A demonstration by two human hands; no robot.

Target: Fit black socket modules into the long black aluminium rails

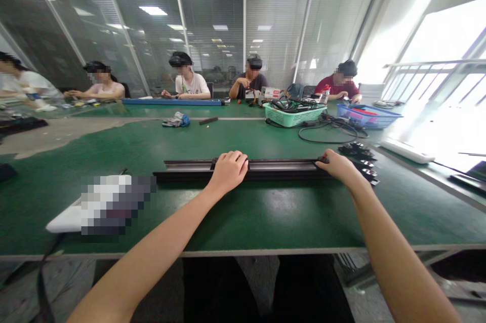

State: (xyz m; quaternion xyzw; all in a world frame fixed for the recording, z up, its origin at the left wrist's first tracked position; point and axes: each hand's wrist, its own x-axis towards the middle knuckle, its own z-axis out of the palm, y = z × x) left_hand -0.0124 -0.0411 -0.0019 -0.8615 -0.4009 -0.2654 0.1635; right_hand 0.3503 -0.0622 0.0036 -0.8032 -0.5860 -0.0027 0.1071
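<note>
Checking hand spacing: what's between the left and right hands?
Between the left hand and right hand, a stretch of the long black rail, its grey strip showing, in the head view.

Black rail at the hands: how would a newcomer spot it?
On the green table, find the wearer's left hand and right hand. Both are at the black rail. Unlike the jagged black pieces heaped near its right end, it is long and straight, with a grey channel.
</note>
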